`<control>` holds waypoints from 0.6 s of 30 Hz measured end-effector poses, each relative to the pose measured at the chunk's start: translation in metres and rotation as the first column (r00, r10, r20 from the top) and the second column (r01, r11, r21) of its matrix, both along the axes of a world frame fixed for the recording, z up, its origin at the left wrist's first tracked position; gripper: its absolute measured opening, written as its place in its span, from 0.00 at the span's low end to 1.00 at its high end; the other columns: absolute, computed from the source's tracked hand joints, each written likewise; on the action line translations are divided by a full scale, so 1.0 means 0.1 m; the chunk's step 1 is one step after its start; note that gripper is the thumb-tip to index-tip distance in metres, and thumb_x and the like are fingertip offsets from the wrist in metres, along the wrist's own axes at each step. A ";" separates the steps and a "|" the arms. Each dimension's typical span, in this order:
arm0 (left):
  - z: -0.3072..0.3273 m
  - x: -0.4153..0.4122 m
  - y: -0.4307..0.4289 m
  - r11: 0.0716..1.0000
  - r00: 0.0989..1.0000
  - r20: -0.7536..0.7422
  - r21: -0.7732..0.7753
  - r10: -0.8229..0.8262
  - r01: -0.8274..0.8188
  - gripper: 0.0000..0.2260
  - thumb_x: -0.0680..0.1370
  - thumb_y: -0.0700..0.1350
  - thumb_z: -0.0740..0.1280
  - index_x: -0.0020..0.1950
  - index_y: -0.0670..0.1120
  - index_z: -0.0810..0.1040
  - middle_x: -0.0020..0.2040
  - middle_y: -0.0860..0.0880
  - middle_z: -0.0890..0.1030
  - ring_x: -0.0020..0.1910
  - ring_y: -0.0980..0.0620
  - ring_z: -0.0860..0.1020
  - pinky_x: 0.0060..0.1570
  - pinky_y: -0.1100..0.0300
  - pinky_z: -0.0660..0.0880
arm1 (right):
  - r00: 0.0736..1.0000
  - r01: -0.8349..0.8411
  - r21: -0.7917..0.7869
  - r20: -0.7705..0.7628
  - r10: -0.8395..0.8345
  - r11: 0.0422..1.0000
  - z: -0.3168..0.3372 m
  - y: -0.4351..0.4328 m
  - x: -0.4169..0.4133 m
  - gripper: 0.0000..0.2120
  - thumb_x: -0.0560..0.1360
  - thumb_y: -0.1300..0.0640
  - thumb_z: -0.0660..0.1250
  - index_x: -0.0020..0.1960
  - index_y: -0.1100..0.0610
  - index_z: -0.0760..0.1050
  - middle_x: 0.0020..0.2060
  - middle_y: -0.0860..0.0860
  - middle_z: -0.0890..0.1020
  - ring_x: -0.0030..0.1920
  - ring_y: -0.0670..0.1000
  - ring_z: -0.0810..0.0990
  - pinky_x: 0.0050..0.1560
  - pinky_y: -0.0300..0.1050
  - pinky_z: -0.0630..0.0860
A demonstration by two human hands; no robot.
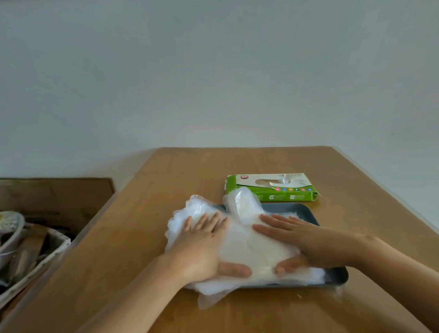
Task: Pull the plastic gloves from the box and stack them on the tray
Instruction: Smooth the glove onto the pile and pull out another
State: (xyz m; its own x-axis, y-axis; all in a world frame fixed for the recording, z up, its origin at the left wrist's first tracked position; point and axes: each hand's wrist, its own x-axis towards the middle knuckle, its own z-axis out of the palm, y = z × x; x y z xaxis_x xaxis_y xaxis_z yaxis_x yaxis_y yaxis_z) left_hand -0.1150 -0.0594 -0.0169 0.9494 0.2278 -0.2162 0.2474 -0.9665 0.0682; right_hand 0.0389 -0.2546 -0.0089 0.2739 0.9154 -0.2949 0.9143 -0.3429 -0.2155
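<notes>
Left grip (205, 243) and right grip (308, 243), both flat and unclenched, press the gloves (247, 245) stacked on the tray (309, 215), overhanging its left edge, with the box (270, 186) just beyond, nearer the right.

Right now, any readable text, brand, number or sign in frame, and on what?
No text can be read.
On the green and white cardboard glove box: red round logo, row of coloured icons, pale front labels, all too blurred to read.
The dark grey tray, clear plastic gloves and wooden table: no print visible.
</notes>
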 end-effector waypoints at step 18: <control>0.58 0.77 0.50 0.916 0.965 0.231 -0.400 0.121 -0.019 0.25 0.77 0.61 0.61 0.73 0.55 0.66 0.72 0.55 0.69 0.67 0.56 0.69 0.62 0.62 0.65 | 0.917 0.294 0.551 0.069 -0.393 0.781 0.19 0.65 1.18 0.06 0.76 0.53 0.68 0.48 0.52 0.84 0.48 0.50 0.80 0.53 0.52 0.76 0.50 0.42 0.66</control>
